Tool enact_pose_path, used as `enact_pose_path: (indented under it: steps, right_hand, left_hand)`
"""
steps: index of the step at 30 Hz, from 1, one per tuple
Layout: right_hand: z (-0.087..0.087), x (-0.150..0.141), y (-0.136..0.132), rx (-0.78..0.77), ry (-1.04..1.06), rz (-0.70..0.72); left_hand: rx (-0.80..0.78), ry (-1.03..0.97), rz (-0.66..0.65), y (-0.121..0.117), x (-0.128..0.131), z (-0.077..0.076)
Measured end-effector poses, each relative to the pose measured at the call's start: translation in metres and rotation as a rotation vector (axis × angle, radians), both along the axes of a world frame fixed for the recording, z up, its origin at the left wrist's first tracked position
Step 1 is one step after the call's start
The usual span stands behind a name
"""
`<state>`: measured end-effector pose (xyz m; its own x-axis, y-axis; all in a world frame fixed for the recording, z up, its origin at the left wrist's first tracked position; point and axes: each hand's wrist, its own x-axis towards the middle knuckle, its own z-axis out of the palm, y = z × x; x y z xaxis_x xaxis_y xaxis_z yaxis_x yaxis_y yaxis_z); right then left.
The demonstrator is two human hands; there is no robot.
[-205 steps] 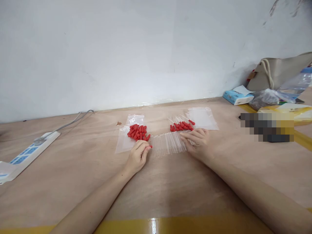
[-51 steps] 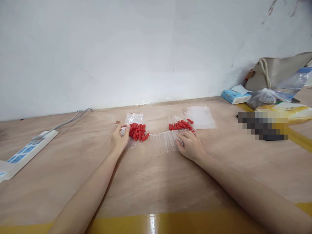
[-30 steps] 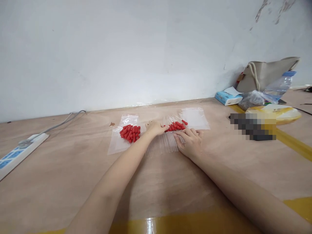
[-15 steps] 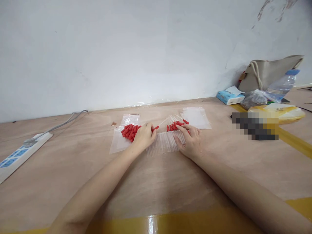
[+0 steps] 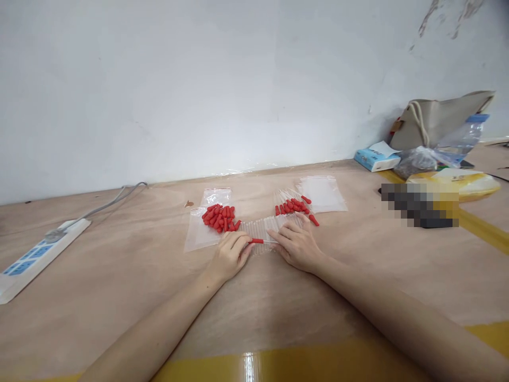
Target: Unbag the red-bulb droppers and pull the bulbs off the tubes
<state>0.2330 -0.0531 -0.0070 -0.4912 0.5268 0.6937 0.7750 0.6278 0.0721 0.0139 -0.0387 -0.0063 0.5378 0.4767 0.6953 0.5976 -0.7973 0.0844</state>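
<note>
My left hand (image 5: 230, 253) pinches a red rubber bulb (image 5: 256, 241) between thumb and fingers. A thin glass dropper tube (image 5: 270, 242) runs from the bulb's right end to my right hand (image 5: 296, 244), whose thumb and fingertips close on it. How deep the tube sits in the bulb I cannot tell. Beneath and behind my hands lies a row of clear glass tubes (image 5: 258, 229). A heap of loose red bulbs (image 5: 218, 217) sits beyond my left hand. Past my right hand, droppers with red bulbs fitted (image 5: 292, 206) lie with their glass ends pointing away.
Clear plastic bags (image 5: 194, 236) lie under the red heap, and more bags (image 5: 324, 193) at the back right. A power strip (image 5: 43, 257) is at left. At right are a tissue pack (image 5: 376, 158), a beige bag (image 5: 445, 122), a bottle (image 5: 473, 132) and a yellow package (image 5: 457, 183).
My left hand has moved toward me, with a red bulb at its fingertips. My right hand has shifted left from the fitted droppers and now grips a glass tube at that bulb.
</note>
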Motion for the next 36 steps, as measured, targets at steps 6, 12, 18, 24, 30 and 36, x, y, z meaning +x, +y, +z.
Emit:
enact_pose_path:
  steps: [6,12,18,24,30,36]
  right_hand:
    - [-0.002,-0.003,0.000,-0.019,-0.009,0.097]
    - [-0.002,-0.001,-0.005,-0.019,-0.015,0.173]
    - [-0.002,0.001,-0.007,0.013,-0.010,0.196]
    - [-0.005,0.002,-0.006,0.044,-0.028,0.189]
    - [0.000,0.009,-0.005,0.082,-0.031,0.198]
    - [0.002,0.028,0.007,0.029,0.222,-0.181]
  left_hand:
    - [0.036,0.110,-0.018,0.000,0.002,0.004]
    - [0.059,0.190,-0.054,-0.002,0.001,0.006]
    - [0.074,0.192,-0.088,-0.003,0.000,0.007]
    - [0.025,0.195,-0.095,-0.004,0.001,0.005]
    - [-0.018,0.148,-0.086,-0.002,-0.004,0.005]
    - [-0.105,-0.118,-0.044,0.000,-0.012,0.005]
